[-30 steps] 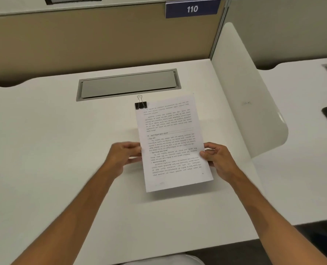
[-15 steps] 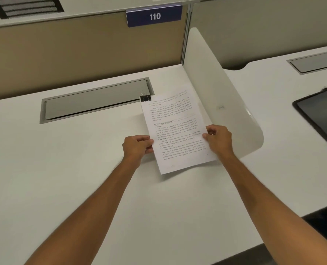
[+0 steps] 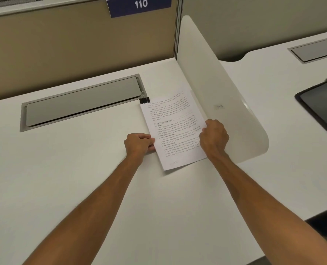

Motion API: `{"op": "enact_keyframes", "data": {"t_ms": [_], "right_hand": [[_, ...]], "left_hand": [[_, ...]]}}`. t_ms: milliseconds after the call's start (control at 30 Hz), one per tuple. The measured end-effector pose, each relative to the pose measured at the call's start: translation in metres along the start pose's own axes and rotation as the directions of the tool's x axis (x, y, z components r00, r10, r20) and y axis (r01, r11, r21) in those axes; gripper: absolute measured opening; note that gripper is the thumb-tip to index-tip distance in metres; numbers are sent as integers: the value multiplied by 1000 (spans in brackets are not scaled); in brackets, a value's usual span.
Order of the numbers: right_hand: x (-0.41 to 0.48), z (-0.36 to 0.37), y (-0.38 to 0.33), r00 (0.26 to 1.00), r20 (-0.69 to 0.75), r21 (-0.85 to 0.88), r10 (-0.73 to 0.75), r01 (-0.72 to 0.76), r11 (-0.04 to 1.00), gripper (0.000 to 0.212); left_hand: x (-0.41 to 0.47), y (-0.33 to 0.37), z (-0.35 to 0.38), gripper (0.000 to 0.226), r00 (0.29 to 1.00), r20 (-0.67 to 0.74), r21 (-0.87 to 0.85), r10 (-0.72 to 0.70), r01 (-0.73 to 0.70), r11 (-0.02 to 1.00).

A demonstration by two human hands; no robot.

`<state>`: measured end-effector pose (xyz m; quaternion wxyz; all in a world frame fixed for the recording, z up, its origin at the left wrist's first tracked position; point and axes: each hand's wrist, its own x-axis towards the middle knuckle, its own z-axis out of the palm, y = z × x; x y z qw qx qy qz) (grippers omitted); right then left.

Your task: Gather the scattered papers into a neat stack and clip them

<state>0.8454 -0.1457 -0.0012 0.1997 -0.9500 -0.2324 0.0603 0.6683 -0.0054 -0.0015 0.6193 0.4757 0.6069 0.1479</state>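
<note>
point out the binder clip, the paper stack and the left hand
binder clip (image 3: 144, 100), head view, on its black body
paper stack (image 3: 175, 127), head view, middle of the top sheet
left hand (image 3: 138, 145), head view, back of the hand

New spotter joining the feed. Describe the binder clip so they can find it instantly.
Start at the long grey hatch in the white desk. At its right end is the far left corner of the paper stack. The binder clip grips that corner: small, black, with silver wire loops, unlike the flat white sheets.

Printed paper stack (image 3: 173, 131), black binder clip (image 3: 144, 100) on top-left corner.
</note>
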Motion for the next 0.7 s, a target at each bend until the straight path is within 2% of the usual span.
{"op": "enact_keyframes", "data": {"t_ms": [333,433,567,700], "right_hand": [[-4,5,0,999,26,-38,-44,45,998,15],[-5,5,-1,997,36,-64,-65,67,996,13],[-9,6,0,989,-29,-76,-143,140,987,14],[-17,7,-2,936,-14,-56,-352,351,935,28]], "left_hand": [[-2,-6,4,13,991,-87,97,100,-92,991],[-3,-9,6,10,982,-121,190,148,-123,974],[-7,-13,3,13,940,-158,393,303,-222,893],[-30,-6,-14,31,848,-100,559,520,-385,735]]}}
